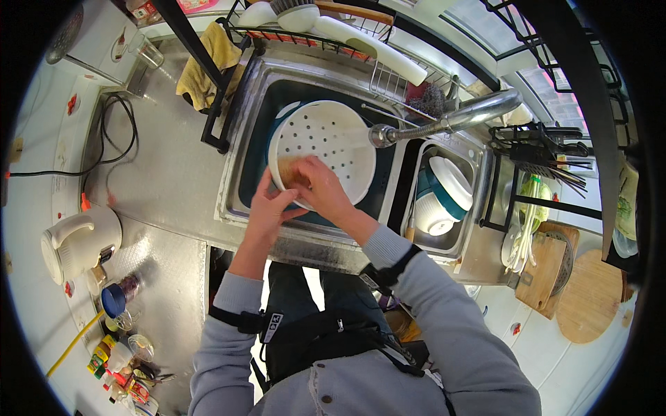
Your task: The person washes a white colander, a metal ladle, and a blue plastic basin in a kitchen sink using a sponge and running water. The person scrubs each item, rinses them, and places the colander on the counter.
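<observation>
The colander (326,142) sits in the larger sink basin, directly ahead of both hands, its near-left rim at the left hand (269,206). It is a wide, round, white bowl with a smooth, glossy inner wall, pierced by small round holes that read as dark dots spaced in loose rows over the floor and sides. Its open mouth faces up, so the inside shows plainly; a dark teal surface surrounds it below. The left hand grips that rim between thumb and fingers. The right hand (320,191), just beside it, reaches over the near edge with fingers bent inward. At its fingertips is a tan scrubber-like thing (286,170), too blurred to identify; whether the fingers close on it, I cannot tell. Ahead and to the right of the right hand, the faucet's spray head (381,136) hangs over the colander's right side. Farther right of that hand, white and teal plastic vessels (444,195) lie tilted in the smaller basin (477,173).
</observation>
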Tool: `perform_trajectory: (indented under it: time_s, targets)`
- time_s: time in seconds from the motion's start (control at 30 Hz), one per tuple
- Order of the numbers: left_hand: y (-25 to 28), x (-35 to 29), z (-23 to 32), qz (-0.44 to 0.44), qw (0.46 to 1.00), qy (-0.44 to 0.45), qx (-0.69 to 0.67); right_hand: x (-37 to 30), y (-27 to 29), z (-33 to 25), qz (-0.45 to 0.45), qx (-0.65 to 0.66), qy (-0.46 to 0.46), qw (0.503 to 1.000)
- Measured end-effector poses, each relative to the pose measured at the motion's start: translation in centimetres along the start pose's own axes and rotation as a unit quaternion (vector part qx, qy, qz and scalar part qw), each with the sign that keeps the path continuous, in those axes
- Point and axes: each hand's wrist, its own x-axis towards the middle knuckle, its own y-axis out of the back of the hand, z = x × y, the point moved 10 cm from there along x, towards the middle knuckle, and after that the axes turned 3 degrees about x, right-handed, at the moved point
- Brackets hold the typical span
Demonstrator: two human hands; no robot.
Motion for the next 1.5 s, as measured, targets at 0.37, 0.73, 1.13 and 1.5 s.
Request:
perform_trajectory:
  time_s: [0.37,0.73,1.13,1.5]
  targets:
    - [-1.2,-1.7,-1.3,-0.023,0.999,0.034,0.034,3.6,5.7,2.4,0.154,-0.141,-0.014,0.978]
    - [-4.3,0.4,3.6,-0.061,0.933,-0.225,0.275,-5.4,5.6,5.2,-0.152,-0.252,-0.077,0.953]
    - [-10.9,1.0,3.6,0.031,0.585,-0.460,0.667,-9.3,19.2,2.8,0.034,-0.170,-0.214,0.961]
    - [-6.0,1.3,3.1,0.083,0.765,-0.368,0.521,-7.9,18.2,5.0,0.095,-0.057,-0.211,0.971]
